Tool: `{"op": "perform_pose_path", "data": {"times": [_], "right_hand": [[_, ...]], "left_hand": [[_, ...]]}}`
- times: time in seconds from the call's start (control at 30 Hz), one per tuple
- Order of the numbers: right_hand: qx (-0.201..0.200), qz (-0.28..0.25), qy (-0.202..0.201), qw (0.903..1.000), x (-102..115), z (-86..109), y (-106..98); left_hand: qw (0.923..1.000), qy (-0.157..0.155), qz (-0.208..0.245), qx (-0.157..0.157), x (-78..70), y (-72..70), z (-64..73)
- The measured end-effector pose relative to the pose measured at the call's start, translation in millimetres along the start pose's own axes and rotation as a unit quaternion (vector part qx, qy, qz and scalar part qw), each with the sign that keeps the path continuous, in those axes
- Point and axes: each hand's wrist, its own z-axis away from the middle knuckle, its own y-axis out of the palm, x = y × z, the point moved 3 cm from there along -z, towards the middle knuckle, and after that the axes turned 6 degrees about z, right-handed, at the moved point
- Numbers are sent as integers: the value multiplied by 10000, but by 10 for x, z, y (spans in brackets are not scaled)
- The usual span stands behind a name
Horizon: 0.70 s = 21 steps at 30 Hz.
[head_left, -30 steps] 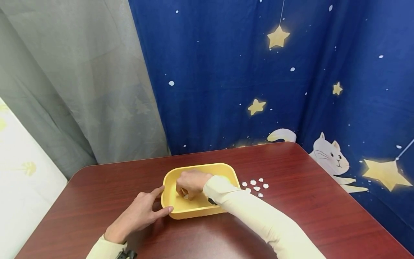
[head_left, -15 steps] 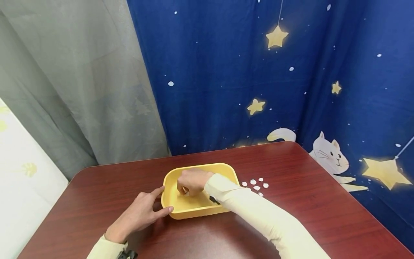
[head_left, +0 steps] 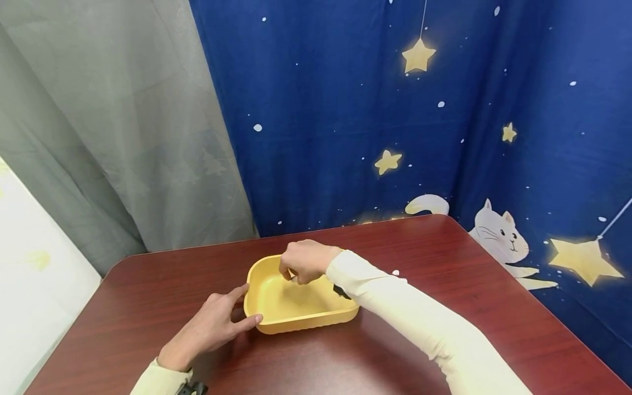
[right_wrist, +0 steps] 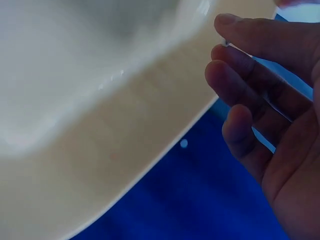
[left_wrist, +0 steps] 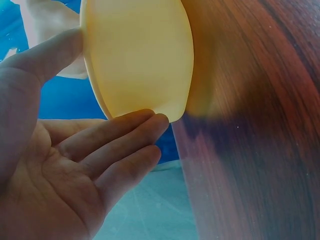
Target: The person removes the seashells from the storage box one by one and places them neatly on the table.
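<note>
A yellow rectangular box [head_left: 276,299] with rounded corners stands on the table. My left hand [head_left: 209,329] rests against its left end, thumb at the near corner and fingertips on the end wall. In the left wrist view those fingers [left_wrist: 120,145] lie nearly straight along the outside. My right hand [head_left: 308,260] is over the far part of the box and pinches a small white shell-like piece [head_left: 294,279] between thumb and fingertips. Only a sliver of that piece [right_wrist: 225,43] shows in the right wrist view. Beyond the right sleeve lies a similar white piece [head_left: 395,272].
The dark red wooden table [head_left: 173,285] reaches back to a grey curtain [head_left: 163,137] and a blue star-patterned curtain [head_left: 321,109]. My right sleeve [head_left: 410,312] crosses over the table on the right and covers part of the box's right end.
My right hand has risen from the box floor and shifted right and away, pinching the white piece. My left hand stays put. The sleeve now hides most of the white pieces on the table.
</note>
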Motion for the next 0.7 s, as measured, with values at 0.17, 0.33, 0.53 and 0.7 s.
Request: {"op": "perform_pose_path", "data": {"times": [0.17, 0.33, 0.53, 0.7], "right_hand": [[-25, -169, 132, 9998, -87, 118, -44], [-70, -238, 253, 9994, -160, 258, -62], [-183, -297, 369, 9987, -226, 444, -58], [-444, -428, 459, 9970, -297, 631, -61]], "left_hand": [[10000, -40, 58, 10, 12, 5, -6], [9999, -154, 44, 55, 8, 9, -25], [9996, -271, 60, 92, 10, 22, -24], [9996, -242, 114, 54, 8, 32, -20]]}}
